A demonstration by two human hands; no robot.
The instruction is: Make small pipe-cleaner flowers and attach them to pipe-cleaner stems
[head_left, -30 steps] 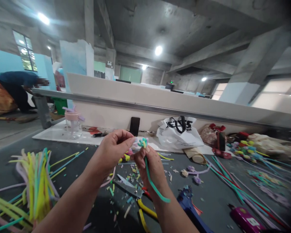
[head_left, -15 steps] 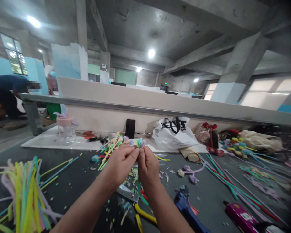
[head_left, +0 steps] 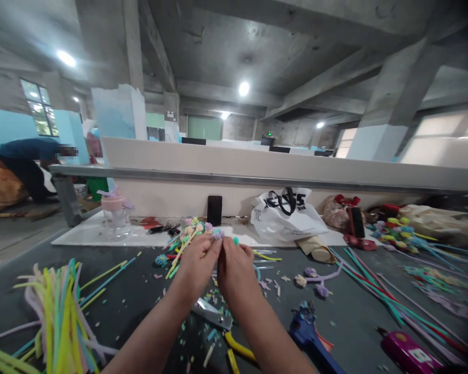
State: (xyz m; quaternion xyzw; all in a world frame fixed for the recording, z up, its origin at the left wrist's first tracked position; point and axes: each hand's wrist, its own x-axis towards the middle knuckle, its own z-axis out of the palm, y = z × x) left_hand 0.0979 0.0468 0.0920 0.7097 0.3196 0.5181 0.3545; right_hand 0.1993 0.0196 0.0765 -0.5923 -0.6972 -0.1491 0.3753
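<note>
My left hand (head_left: 197, 262) and my right hand (head_left: 234, 270) are held close together above the dark table (head_left: 132, 296), fingertips pinched on a small pipe-cleaner flower (head_left: 219, 235) with purple and teal petals. Its stem is hidden behind my right hand. Just beyond my hands lies a bunch of finished pipe-cleaner flowers (head_left: 185, 234). Below my wrists lie scissors with yellow handles (head_left: 222, 332) among cut scraps.
A pile of coloured pipe cleaners (head_left: 58, 311) lies at the left. A blue glue gun (head_left: 312, 337) and a magenta tool (head_left: 407, 350) lie at the lower right. White plastic bag (head_left: 286, 213), black phone (head_left: 214, 209), pink-lidded jar (head_left: 115, 210) stand at the back. A person (head_left: 23, 163) bends over far left.
My hands have come closer together and dropped lower. The long teal stem that hung below my right hand is no longer visible. The camera has shifted slightly.
</note>
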